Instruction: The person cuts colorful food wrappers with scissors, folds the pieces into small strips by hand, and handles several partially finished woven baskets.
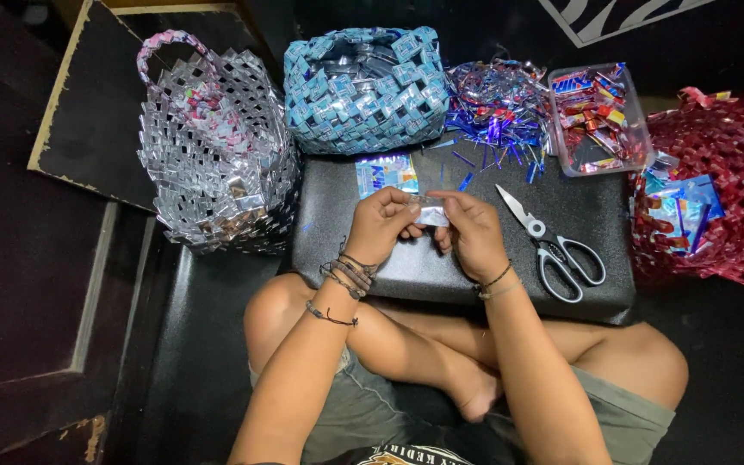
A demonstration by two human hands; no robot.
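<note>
Silvery foil, folded into a small flat strip (430, 212), sits pinched between your two hands just above the middle of the black padded board (441, 267) on your lap. It looks shiny, pale grey-white, creased, short and narrow; most of it is hidden by your fingers, so any print on it is too small to tell. Your left hand (381, 226) curls closed on the strip's left end, thumb and fingertips pressed to it, wrist stacked with dark cord bracelets. Your right hand (474, 232) closes on the right end, fingers bent in tight, thin bands at the wrist. Both hands touch each other over the strip. Just beyond your left hand a flat blue and white wrapper (386, 175) lies on the board. Scissors (553, 245) with grey handles lie shut on the board, just right of your right hand. Behind the board: a silver woven basket (217, 146) with a handle at far left, a blue woven basket (365, 86) next to it, a heap of blue and silver foil scraps (497, 112), and a clear plastic tub (596, 116) of red wrappers. A red woven piece (716, 194) sits at far right with blue wrappers on it.
</note>
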